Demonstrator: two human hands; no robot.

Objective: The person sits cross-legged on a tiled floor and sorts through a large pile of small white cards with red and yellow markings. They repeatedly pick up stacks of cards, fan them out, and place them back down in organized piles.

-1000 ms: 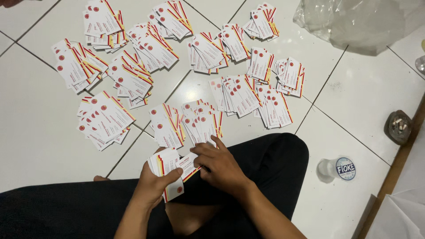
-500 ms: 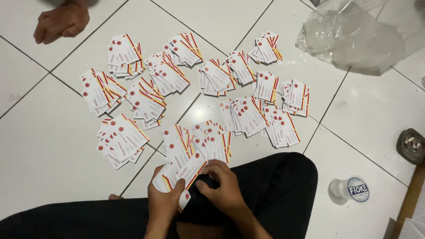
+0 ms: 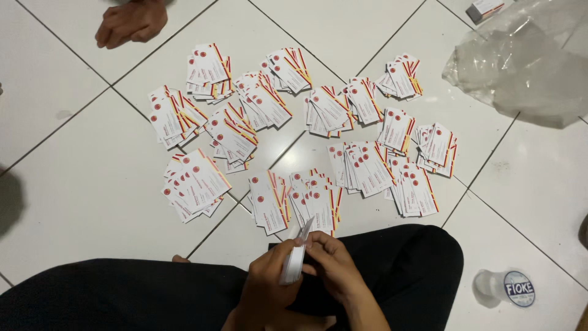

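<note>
Here both the left hand point(image 3: 264, 288) and right hand point(image 3: 334, 266) pinch one card stack point(image 3: 294, 260) above black trousers point(image 3: 392, 263).

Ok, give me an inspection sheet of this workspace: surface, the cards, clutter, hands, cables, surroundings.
Surface: white tiled floor with dark grout lines.
Job's things: small stack of cards held edge-on over the lap; about a dozen fanned piles of white cards with red and yellow stripes spread on the floor.
Clutter: crumpled clear plastic bag at upper right; sealed plastic water cup at lower right; small box at the top edge.
Hands: left hand grips the stack; right hand fingers its top card.
Cables: nothing seen.
Surroundings: another person's hand rests on the floor at upper left; the wearer sits in black trousers.
</note>
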